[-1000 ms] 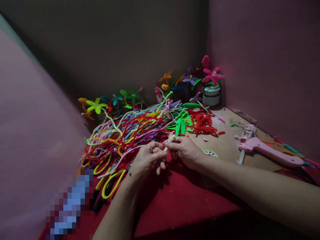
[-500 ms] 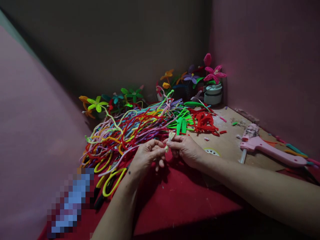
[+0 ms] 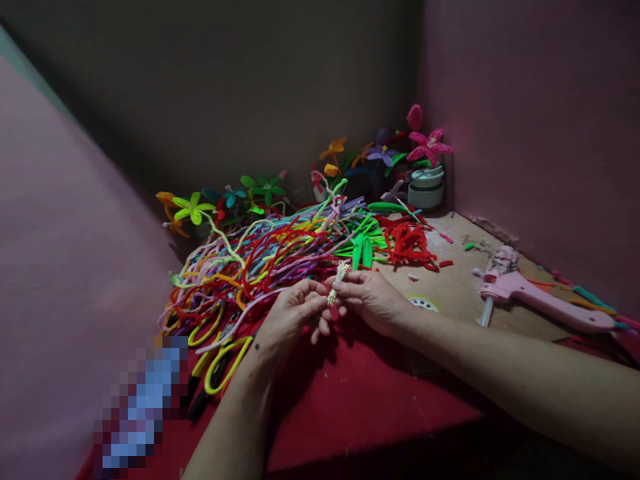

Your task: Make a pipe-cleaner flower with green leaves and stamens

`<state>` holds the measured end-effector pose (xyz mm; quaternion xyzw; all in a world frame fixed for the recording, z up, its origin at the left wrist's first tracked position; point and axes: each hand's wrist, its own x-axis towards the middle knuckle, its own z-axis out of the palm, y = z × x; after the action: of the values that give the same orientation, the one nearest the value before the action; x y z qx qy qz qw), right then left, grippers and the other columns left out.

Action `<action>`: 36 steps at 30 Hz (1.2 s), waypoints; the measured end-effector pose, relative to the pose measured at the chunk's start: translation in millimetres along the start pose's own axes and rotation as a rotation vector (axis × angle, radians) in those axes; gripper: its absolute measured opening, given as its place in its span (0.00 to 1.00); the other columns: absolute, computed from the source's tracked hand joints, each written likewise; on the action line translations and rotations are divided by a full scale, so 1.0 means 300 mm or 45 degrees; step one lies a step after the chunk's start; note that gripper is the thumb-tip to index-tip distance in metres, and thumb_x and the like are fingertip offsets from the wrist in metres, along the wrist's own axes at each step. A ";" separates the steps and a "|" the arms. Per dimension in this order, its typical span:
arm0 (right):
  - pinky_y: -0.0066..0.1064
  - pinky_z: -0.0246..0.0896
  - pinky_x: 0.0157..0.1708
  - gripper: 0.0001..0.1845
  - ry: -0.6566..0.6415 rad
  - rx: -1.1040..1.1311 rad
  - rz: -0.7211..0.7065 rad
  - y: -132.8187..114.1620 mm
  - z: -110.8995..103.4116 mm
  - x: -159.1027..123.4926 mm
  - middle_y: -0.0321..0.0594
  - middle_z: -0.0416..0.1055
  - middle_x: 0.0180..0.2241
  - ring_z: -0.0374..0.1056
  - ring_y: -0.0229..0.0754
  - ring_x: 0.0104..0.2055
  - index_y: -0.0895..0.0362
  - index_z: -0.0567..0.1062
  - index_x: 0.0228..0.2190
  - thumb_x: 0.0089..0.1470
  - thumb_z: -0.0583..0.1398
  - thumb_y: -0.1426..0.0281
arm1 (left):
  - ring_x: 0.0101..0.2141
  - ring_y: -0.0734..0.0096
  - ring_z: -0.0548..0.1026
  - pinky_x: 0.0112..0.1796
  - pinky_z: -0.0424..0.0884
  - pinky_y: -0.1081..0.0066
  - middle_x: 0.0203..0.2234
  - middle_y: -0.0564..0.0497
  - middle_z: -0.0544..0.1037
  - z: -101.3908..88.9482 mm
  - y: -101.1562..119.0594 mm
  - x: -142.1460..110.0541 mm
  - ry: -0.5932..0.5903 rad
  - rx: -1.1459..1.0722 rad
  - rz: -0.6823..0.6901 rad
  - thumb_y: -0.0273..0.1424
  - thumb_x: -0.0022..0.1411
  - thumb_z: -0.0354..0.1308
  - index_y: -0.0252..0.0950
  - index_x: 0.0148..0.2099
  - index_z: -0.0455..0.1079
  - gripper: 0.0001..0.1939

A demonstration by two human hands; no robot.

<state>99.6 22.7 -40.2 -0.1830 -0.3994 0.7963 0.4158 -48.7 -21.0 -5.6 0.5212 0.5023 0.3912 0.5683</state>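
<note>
A small bunch of cream flower stamens (image 3: pixel 342 271) is pinched between my two hands above the red cloth (image 3: pixel 360 407). Its tips fan out at the top and at the bottom. My right hand (image 3: pixel 375 299) grips the middle of the bunch between thumb and forefinger. From the other side, my left hand (image 3: pixel 305 310) holds its lower end, thumb against fingers, with the lower fingers loosely curled. Just beyond the hands lie green pipe-cleaner leaves (image 3: pixel 363 251) and a heap of coloured pipe cleaners (image 3: pixel 270 250).
A pink glue gun (image 3: pixel 545 300) lies on the brown board (image 3: pixel 450 293) at right. Red pipe-cleaner pieces (image 3: pixel 407 243) lie behind my right hand. Yellow-handled scissors (image 3: pixel 225 363) sit left of my left wrist. Pipe-cleaner flowers (image 3: pixel 190 208) and a lidded grey jar (image 3: pixel 426 188) stand along the wall.
Both hands stay almost in place on the stamen bunch. The lower tips and the left fingertips have shifted slightly. Nothing else has visibly moved.
</note>
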 end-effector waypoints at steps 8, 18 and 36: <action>0.26 0.58 0.24 0.12 0.004 0.033 -0.026 -0.004 0.001 -0.002 0.38 0.68 0.23 0.65 0.34 0.24 0.63 0.71 0.27 0.41 0.64 0.67 | 0.17 0.77 0.70 0.14 0.62 0.80 0.21 0.51 0.73 0.012 -0.004 0.002 0.065 -0.155 0.073 0.34 0.55 0.55 0.33 0.36 0.62 0.10; 0.25 0.58 0.22 0.12 0.056 0.037 0.037 -0.010 0.012 -0.008 0.38 0.67 0.22 0.63 0.32 0.23 0.63 0.73 0.28 0.40 0.64 0.67 | 0.16 0.78 0.69 0.12 0.59 0.81 0.23 0.50 0.75 0.033 -0.005 0.001 0.091 0.055 0.034 0.36 0.53 0.57 0.33 0.36 0.61 0.12; 0.24 0.40 0.11 0.11 -0.100 -1.021 0.399 0.041 0.078 -0.044 0.31 0.59 0.10 0.50 0.30 0.10 0.58 0.69 0.23 0.45 0.57 0.63 | 0.17 0.77 0.69 0.16 0.59 0.79 0.20 0.53 0.71 -0.185 0.052 -0.094 0.549 0.337 0.120 0.34 0.52 0.55 0.33 0.32 0.65 0.09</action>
<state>86.4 -3.6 -36.1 -0.3580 -0.6600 0.6382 0.1702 -107.0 -34.8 17.2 0.5183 0.6338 0.4505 0.3559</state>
